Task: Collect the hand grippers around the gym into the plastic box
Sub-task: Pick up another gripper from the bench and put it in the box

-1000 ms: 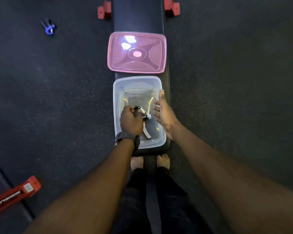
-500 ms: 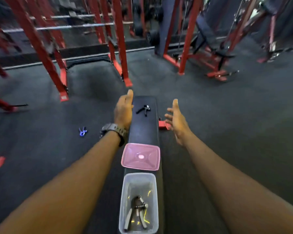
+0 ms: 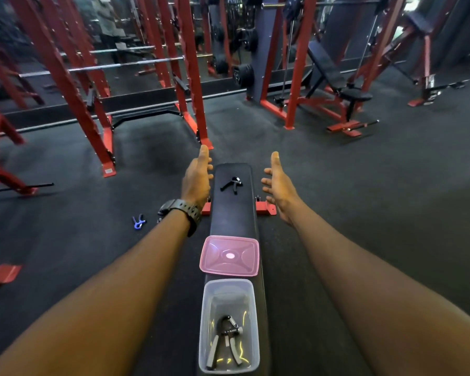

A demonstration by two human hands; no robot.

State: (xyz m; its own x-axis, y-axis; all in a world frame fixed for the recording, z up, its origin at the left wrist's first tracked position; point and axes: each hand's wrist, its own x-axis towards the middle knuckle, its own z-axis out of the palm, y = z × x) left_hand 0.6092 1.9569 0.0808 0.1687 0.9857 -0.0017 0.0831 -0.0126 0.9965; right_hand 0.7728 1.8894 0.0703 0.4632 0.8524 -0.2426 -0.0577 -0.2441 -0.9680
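Flanking the black hand gripper (image 3: pixel 231 184), left hand (image 3: pixel 197 178) and right hand (image 3: pixel 278 184) show wide, empty grips

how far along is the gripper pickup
Done: one grey gripper lies in the clear box at the near end of the bench. In hand: nothing; the left hand and right hand are open and empty, either side of the black gripper at the bench's far end. Left: that one and the blue gripper on the floor. The pink lid is off.

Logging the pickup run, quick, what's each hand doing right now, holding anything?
Left hand: open, holding nothing.
Right hand: open, holding nothing.
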